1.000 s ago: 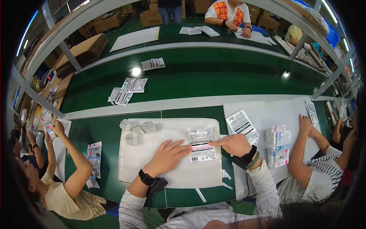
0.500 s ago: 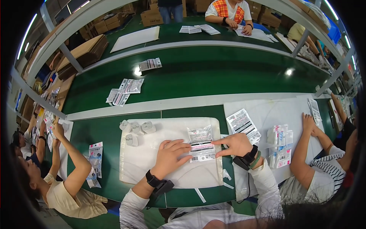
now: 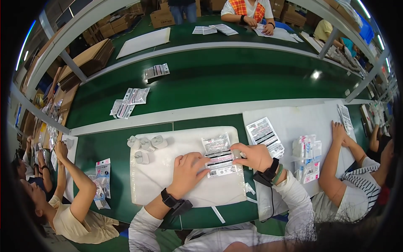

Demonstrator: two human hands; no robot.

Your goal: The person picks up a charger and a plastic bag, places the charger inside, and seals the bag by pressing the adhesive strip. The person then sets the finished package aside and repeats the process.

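A silvery flat pouch (image 3: pixel 220 158) with printed text, dark bands and pink lines lies on a white padded mat (image 3: pixel 168 187) in front of me. My left hand (image 3: pixel 187 173) rests with its fingers apart, index finger and thumb touching the pouch's left edge. From the other side, my right hand (image 3: pixel 255 157) lays its index finger and thumb on the pouch's right part, the two tips spaced apart. The contents of the pouch cannot be made out. Several small white bottle-like pieces (image 3: pixel 145 144) stand at the mat's far left corner.
Printed cards (image 3: pixel 265 136) and a stack of pouches (image 3: pixel 307 157) lie on the right. Blue-and-white packs (image 3: pixel 102 182) lie at left. More pouches (image 3: pixel 130 101) rest on the green surface beyond a grey rail (image 3: pixel 168 126). Co-workers sit on both sides and opposite.
My right index finger and thumb have slid farther up along the pouch's right side. My left hand stays at its left edge. The whole view has shifted slightly.
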